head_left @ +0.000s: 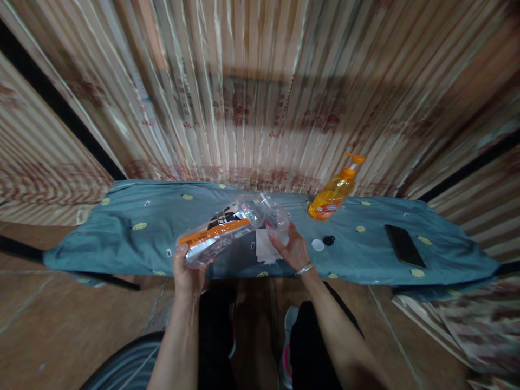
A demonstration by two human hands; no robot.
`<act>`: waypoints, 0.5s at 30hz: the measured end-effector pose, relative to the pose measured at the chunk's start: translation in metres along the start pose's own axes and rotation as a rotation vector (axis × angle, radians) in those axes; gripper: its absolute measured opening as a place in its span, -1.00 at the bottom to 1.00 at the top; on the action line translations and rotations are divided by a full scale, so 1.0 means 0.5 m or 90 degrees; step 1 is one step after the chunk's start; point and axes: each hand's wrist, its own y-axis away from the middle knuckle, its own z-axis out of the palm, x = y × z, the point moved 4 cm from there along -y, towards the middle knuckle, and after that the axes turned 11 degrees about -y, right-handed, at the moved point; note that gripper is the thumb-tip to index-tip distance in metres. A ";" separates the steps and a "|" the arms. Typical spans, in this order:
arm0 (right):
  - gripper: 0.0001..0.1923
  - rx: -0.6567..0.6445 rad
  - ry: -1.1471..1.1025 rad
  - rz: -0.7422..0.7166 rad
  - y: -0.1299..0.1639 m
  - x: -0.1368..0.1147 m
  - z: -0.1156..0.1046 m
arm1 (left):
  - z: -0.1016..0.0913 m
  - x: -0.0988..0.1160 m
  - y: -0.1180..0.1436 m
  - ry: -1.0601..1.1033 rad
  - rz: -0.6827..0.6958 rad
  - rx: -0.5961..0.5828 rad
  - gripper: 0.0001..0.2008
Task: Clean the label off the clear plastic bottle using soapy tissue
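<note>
My left hand [189, 275] is wrapped round the lower end of a large clear plastic bottle [219, 233] with an orange, silver and black label. The bottle leans to the right, its neck end raised. In my right hand [294, 250] is a smaller clear plastic bottle [278, 221], tilted to the left. The tops of the two bottles come close together; whether they touch I cannot tell. Below the small bottle lies a white piece of paper or cloth [266, 250]. A white round cap [317, 245] and a small black cap [329, 240] are right of my right hand.
A pump bottle of orange liquid [331, 197] stands at the back right. A dark phone [405, 245] lies further right on the blue-green cloth [377, 260] covering the table. Behind hangs a striped curtain [252, 108]. A coiled, hose-like item [125, 360] is on the floor at lower left.
</note>
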 end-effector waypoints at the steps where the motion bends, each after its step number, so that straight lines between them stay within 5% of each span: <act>1: -0.39 -0.003 -0.001 0.003 0.000 0.000 0.001 | 0.000 0.001 0.000 -0.001 0.003 -0.003 -0.50; 15: -0.39 0.002 -0.026 -0.007 -0.003 0.005 0.005 | 0.014 0.027 0.009 -0.004 0.071 -0.014 -0.46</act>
